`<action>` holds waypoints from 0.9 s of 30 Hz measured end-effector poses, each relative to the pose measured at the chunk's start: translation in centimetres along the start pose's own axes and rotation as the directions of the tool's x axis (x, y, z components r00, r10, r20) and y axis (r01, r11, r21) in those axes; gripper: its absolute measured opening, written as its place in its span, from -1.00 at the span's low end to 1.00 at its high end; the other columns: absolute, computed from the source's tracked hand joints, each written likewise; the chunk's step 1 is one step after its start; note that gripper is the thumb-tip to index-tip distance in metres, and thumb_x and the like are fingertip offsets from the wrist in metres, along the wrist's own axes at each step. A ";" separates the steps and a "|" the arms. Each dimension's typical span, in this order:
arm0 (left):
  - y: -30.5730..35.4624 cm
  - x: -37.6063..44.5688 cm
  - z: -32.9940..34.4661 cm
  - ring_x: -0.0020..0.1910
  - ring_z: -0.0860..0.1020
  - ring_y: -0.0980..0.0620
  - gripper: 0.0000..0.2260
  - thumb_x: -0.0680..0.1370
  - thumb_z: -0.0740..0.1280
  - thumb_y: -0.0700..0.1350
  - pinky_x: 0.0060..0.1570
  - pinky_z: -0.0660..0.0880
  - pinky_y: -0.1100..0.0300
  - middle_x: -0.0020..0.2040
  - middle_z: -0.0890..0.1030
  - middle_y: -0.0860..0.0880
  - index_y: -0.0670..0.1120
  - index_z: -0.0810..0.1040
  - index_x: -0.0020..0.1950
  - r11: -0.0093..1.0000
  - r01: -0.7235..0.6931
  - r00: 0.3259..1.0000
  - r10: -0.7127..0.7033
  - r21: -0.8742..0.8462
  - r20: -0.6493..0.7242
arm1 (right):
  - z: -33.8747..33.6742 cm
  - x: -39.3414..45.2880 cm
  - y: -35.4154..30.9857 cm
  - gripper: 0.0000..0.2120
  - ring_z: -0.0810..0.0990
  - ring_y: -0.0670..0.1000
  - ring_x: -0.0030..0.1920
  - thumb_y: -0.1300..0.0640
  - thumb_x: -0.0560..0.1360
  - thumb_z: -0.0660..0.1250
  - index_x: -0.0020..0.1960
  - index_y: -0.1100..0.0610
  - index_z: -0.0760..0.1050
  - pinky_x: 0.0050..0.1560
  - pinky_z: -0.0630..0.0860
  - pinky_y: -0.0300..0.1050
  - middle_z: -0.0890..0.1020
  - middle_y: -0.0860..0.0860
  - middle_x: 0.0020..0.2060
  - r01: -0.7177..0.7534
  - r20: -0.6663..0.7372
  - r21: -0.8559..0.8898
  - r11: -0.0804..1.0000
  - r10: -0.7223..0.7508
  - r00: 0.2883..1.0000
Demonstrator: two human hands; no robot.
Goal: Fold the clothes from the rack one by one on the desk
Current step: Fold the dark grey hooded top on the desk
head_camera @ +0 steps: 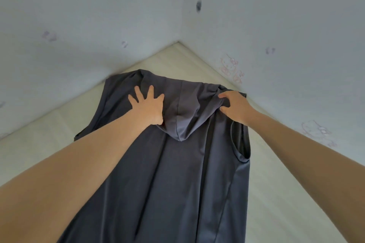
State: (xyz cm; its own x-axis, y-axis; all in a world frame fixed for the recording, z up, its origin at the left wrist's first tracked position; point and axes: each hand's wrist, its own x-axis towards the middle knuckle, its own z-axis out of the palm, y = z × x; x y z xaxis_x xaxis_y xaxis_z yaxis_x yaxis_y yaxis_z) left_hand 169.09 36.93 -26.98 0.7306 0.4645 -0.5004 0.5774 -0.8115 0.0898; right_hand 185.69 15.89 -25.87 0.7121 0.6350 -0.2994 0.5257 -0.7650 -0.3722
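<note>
A dark grey sleeveless hooded garment (167, 183) lies lengthwise on the pale desk (276, 193), shoulders toward the far corner, its hood (183, 116) flopped down over the back. My left hand (147, 107) presses flat on the left shoulder area with fingers spread. At the right shoulder, my right hand (235, 105) pinches a bunch of fabric next to the hood's edge. The garment's lower end runs out of view at the bottom.
The desk sits in a corner between two light blue walls (79, 25) with faint cartoon prints. The left wall meets the desk just behind the garment's left shoulder; the right wall runs close behind my right hand. Bare desk surface (39, 144) shows on both sides.
</note>
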 end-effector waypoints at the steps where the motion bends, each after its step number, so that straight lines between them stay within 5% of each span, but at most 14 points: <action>1: 1.4 -0.9 0.0 0.50 -0.28 -0.37 -0.21 0.50 0.37 -0.12 0.44 -0.15 -0.35 0.59 -0.19 -0.10 0.09 -0.05 0.59 1.000 -0.002 0.999 0.001 -0.019 -0.042 | -0.6 -0.1 0.3 -0.60 0.36 0.18 0.38 0.22 0.54 0.27 0.38 0.20 0.40 0.35 0.27 -0.03 0.39 0.17 0.38 -0.016 -0.007 -0.015 1.000 0.016 1.000; 5: 7.1 -5.0 2.5 0.54 -0.19 -0.26 -0.30 0.51 0.34 -0.14 0.50 -0.11 -0.20 0.58 0.04 -0.06 0.03 0.07 0.57 0.963 -0.241 0.954 0.212 -0.121 -0.212 | -2.4 1.0 2.2 -0.58 0.41 0.21 0.32 0.18 0.55 0.24 0.39 0.26 0.36 0.24 0.35 -0.04 0.41 0.21 0.35 -0.093 -0.001 -0.097 0.991 0.094 0.996; 9: 12.9 -8.4 5.9 0.56 -0.07 -0.17 -0.48 0.57 0.27 0.04 0.52 -0.10 -0.13 0.51 0.23 -0.05 -0.02 0.26 0.51 0.911 -0.382 0.903 0.332 -0.156 -0.273 | -2.8 2.4 4.0 -0.70 0.51 0.24 0.08 0.14 0.56 0.21 0.19 0.31 0.42 -0.05 0.40 -0.06 0.52 0.25 0.13 -0.097 0.037 -0.168 0.981 0.105 0.994; 13: 18.4 -10.5 7.9 0.31 0.34 -0.14 -0.51 0.53 0.25 0.24 0.38 0.23 -0.05 0.21 0.47 -0.07 -0.06 0.43 0.31 0.929 -0.335 0.924 0.292 -0.155 -0.247 | -2.5 3.2 5.6 -0.67 0.51 0.24 0.06 0.07 0.60 0.16 0.19 0.31 0.40 -0.07 0.39 -0.07 0.51 0.26 0.12 -0.044 0.087 -0.236 0.971 0.066 0.994; 15: 20.4 -11.2 8.6 0.19 0.37 -0.13 -0.53 0.54 0.24 0.25 0.23 0.33 -0.01 0.13 0.47 -0.08 -0.08 0.43 0.25 0.946 -0.279 0.943 0.237 -0.166 -0.233 | -2.0 3.6 6.4 -0.65 0.51 0.23 0.05 0.03 0.61 0.16 0.20 0.32 0.40 -0.07 0.39 -0.07 0.50 0.27 0.13 -0.025 0.096 -0.243 0.970 0.050 0.994; 20: 23.2 -11.3 10.3 0.19 0.39 -0.15 -0.59 0.56 0.28 0.15 0.17 0.34 -0.02 0.17 0.47 -0.11 -0.10 0.41 0.26 0.975 -0.149 0.968 0.111 -0.163 -0.224 | -2.0 4.0 7.7 -0.62 0.47 0.24 0.11 0.02 0.64 0.12 0.17 0.35 0.40 0.03 0.39 0.00 0.47 0.31 0.13 0.006 0.054 -0.252 0.968 0.008 0.999; 24: 23.7 -11.3 10.7 -0.34 0.51 0.03 -0.68 0.17 0.60 0.04 -0.39 0.40 0.19 -0.29 0.52 0.05 0.02 0.53 -0.24 0.974 -0.152 0.952 0.098 -0.170 -0.291 | -1.5 4.2 8.1 -0.67 0.46 0.24 0.11 0.04 0.63 0.16 0.10 0.33 0.43 -0.04 0.35 -0.04 0.47 0.31 0.11 -0.022 -0.004 -0.223 0.975 0.022 1.000; 27: 23.9 -11.5 10.9 -0.44 0.44 0.06 -0.71 0.21 0.56 -0.06 -0.46 0.24 0.23 -0.34 0.45 0.06 0.00 0.45 -0.30 0.942 -0.221 0.912 0.108 -0.252 -0.395 | -1.5 4.2 7.7 -0.84 0.46 0.16 -0.08 0.18 0.60 0.17 0.03 0.29 0.41 -0.23 0.32 -0.13 0.50 0.28 0.04 -0.038 -0.029 -0.100 0.994 0.035 0.999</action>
State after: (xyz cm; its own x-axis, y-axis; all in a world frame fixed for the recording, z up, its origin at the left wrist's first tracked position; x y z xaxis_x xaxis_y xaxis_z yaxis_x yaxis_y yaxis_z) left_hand 170.52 8.32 -28.48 0.8731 0.4758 -0.1064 0.4742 -0.7778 0.4124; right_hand 193.45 12.52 -28.72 0.7435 0.6042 -0.2867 0.5421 -0.7955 -0.2707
